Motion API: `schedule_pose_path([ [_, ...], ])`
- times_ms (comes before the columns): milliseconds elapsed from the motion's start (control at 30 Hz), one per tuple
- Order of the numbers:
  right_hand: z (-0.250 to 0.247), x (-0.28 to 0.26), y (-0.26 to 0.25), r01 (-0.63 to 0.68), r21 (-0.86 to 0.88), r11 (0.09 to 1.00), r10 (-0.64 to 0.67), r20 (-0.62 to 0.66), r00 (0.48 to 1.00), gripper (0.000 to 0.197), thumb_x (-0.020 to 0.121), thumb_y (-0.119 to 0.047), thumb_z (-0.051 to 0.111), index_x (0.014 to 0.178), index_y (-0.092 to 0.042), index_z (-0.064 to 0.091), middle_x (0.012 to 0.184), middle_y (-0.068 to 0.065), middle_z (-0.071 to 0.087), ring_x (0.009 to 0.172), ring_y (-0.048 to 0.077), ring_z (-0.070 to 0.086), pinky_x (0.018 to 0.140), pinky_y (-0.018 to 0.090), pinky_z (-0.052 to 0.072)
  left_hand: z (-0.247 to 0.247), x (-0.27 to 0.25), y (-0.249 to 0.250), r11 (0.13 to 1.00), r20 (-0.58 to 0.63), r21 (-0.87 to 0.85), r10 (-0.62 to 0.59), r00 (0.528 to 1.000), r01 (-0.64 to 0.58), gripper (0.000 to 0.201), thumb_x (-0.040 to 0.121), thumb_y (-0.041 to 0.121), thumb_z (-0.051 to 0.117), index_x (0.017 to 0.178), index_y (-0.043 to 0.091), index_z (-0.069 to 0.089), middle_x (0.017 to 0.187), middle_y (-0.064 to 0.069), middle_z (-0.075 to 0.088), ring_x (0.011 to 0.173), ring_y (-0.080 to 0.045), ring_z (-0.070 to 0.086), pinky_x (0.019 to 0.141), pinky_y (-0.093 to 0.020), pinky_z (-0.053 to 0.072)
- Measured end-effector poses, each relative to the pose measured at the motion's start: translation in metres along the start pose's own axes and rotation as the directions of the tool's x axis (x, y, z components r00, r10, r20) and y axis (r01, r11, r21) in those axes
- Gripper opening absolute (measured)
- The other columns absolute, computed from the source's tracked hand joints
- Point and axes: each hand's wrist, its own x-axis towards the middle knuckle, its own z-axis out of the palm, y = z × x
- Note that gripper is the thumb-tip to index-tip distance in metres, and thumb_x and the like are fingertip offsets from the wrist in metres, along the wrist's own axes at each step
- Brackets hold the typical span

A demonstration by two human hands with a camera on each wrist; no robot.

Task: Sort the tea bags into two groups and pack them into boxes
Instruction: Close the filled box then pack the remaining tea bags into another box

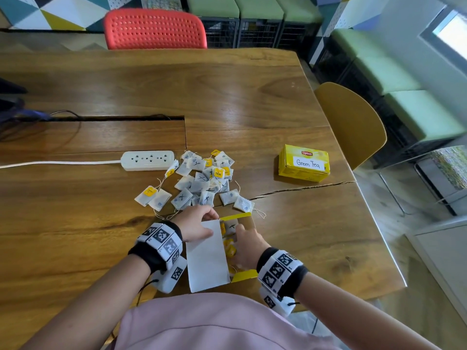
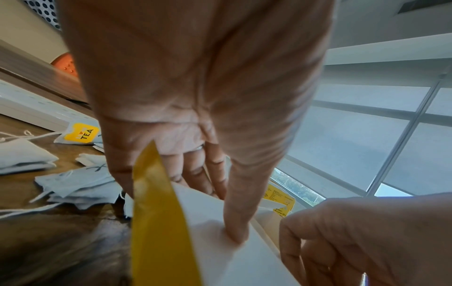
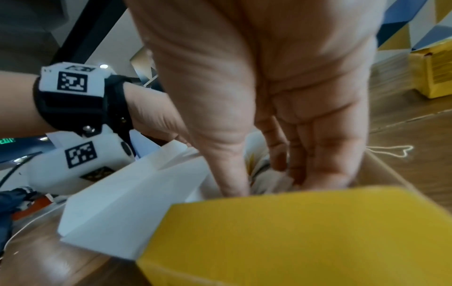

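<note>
An open yellow tea box (image 1: pixel 243 275) stands at the table's near edge, its white-lined lid (image 1: pixel 207 261) raised on the left. My left hand (image 1: pixel 202 224) pinches that lid (image 2: pixel 215 251), thumb on the inner face, fingers behind it. My right hand (image 1: pixel 240 233) reaches down into the box, its straight fingers and thumb pressing on the tea bags inside (image 1: pixel 230 250); the right wrist view shows the right hand (image 3: pixel 266 183) behind a yellow flap (image 3: pixel 269 232). A loose pile of tea bags (image 1: pixel 202 180), some marked with an X, lies just beyond the box. A closed yellow box labelled Green Tea (image 1: pixel 304 162) sits at the right.
A white power strip (image 1: pixel 147 160) with its cable lies left of the pile. A cable slot (image 1: pixel 113 119) cuts the wooden table, and a crack (image 1: pixel 290 192) runs toward the right edge. A yellow chair (image 1: pixel 353 122) stands at the right, a red chair (image 1: pixel 154 29) at the far side.
</note>
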Motion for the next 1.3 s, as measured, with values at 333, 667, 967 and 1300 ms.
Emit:
schedule_pose_path([
  [333,-0.032,-0.011,0.009,0.215,-0.138,0.967,-0.178,0.243,0.954,0.022,0.083,-0.014,0.072,0.104,-0.008,0.071,0.103,0.005,0.069,0.084,0.02,0.06,0.071,0.025,0.052,-0.003,-0.001,-0.003,0.999,0.005,-0.006,0.034,0.999,-0.034,0.037,0.078,0.015,0.072,0.113,0.02,0.062,0.106,0.008,0.06,0.1,-0.005,0.055,0.075,-0.008,0.037],
  [667,-0.018,-0.003,0.013,0.196,-0.193,0.961,-0.214,-0.078,0.974,0.021,0.09,-0.003,0.052,0.107,-0.008,0.064,0.114,0.01,0.054,0.096,0.03,0.06,0.082,0.037,0.052,-0.003,-0.002,-0.003,1.0,0.016,-0.001,0.019,1.0,-0.019,0.037,0.08,0.018,0.074,0.114,0.022,0.061,0.109,0.01,0.06,0.101,-0.003,0.055,0.083,-0.014,0.038],
  [967,-0.017,0.012,0.007,0.26,-0.254,0.932,-0.301,-0.139,0.943,0.025,0.096,-0.007,0.045,0.115,-0.008,0.061,0.116,0.009,0.05,0.106,0.027,0.056,0.083,0.035,0.048,-0.004,-0.002,-0.003,1.0,0.024,-0.01,0.028,0.999,-0.028,0.039,0.08,0.018,0.075,0.116,0.023,0.061,0.109,0.013,0.058,0.102,-0.001,0.053,0.087,-0.015,0.039],
  [1300,-0.019,0.017,0.007,0.162,-0.328,0.931,-0.207,-0.109,0.972,0.023,0.099,-0.011,0.044,0.108,-0.004,0.065,0.111,0.009,0.062,0.102,0.029,0.062,0.074,0.033,0.046,-0.005,-0.004,-0.006,0.999,0.05,-0.035,0.009,0.999,-0.007,0.042,0.079,0.017,0.077,0.117,0.021,0.061,0.114,0.009,0.061,0.107,-0.003,0.056,0.094,-0.022,0.045],
])
